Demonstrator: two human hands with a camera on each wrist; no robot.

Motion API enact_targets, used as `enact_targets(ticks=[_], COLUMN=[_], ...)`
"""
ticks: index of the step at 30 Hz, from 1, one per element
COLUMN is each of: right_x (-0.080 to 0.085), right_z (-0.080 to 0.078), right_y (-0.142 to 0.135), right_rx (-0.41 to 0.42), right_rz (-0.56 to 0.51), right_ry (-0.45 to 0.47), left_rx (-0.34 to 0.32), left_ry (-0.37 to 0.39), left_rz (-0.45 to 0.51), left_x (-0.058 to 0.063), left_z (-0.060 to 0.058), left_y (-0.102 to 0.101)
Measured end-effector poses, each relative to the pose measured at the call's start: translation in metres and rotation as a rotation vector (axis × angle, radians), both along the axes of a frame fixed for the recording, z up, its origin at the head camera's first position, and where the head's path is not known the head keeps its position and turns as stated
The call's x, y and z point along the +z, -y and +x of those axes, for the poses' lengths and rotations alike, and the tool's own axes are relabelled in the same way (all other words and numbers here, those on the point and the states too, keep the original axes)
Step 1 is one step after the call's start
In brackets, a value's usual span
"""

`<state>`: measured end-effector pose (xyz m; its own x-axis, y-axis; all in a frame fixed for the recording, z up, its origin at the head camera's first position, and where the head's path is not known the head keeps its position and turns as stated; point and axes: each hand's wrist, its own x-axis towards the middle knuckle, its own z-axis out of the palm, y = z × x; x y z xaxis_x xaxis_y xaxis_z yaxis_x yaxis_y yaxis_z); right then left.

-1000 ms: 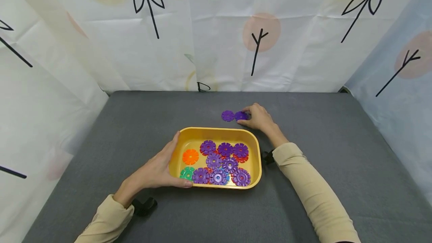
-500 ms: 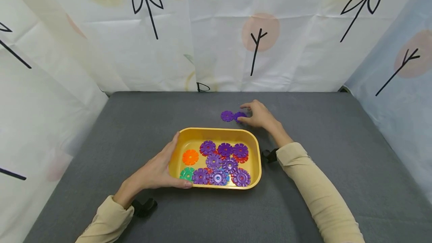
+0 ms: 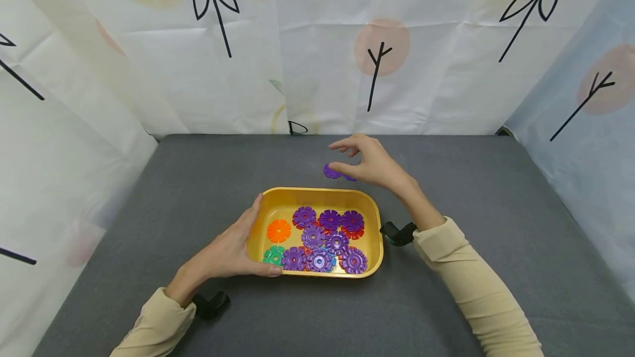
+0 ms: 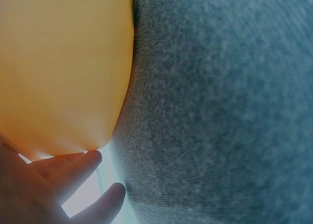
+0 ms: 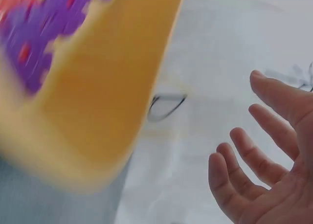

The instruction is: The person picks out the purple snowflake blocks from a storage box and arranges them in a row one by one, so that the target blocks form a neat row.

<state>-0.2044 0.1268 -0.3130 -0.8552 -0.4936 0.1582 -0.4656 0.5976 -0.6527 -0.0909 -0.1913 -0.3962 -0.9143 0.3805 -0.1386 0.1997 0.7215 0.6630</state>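
A yellow tray [image 3: 374,236] holds several flower-shaped plastic discs, mostly purple [image 3: 304,217], with red ones partly underneath, an orange disc [image 3: 279,231] and a green disc [image 3: 273,255]. My left hand [image 3: 230,252] grips the tray's left end, thumb along the near edge; in the left wrist view its fingers [image 4: 80,172] meet the outer wall. Beyond the tray, two purple discs [image 3: 331,172] lie side by side on the table, partly hidden behind my right hand [image 3: 372,164]. That hand is raised with fingers spread and holds nothing, as the right wrist view also shows.
A grey cloth-covered table [image 3: 446,191] extends around the tray. White printed curtains [image 3: 317,59] enclose its back and sides. A black wrist strap [image 3: 398,233] is on the right arm, close to the tray's right end, and another [image 3: 212,306] on the left.
My right hand has let go of the right-hand purple disc beyond the tray, lifted, and shifted slightly left with its fingers opened. The left hand and tray stay in place.
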Motion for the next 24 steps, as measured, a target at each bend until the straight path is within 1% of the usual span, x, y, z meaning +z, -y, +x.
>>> enact_targets(ticks=[3, 7, 12, 13, 17, 21, 24], right_x=[0.003, 0.002, -0.009, -0.012, -0.023, -0.033, -0.038], right_z=[0.011, 0.021, 0.025, 0.026, 0.028, 0.028, 0.028], right_y=[0.014, 0.031, 0.048, 0.050, 0.058, 0.063, 0.068], right_rx=[0.047, 0.087, 0.139, 0.151, 0.200, 0.279, 0.347], right_rz=[-0.056, -0.107, -0.131, -0.126, -0.082, -0.019, 0.050], right_ry=[-0.010, -0.001, 0.031, 0.040, 0.124, 0.213, 0.232], left_rx=[-0.001, -0.007, -0.013, -0.014, -0.018, -0.018, -0.016], left_ry=[0.004, 0.006, 0.001, 0.001, -0.002, 0.002, 0.005], left_rz=[0.001, 0.006, 0.014, 0.012, 0.009, 0.003, -0.004], left_x=[-0.001, -0.001, 0.000, 0.000, 0.000, 0.000, 0.000], left_z=[0.000, 0.000, 0.000, 0.000, 0.000, 0.000, 0.000], left_y=[0.000, 0.000, 0.002, 0.002, 0.002, 0.002, 0.003])
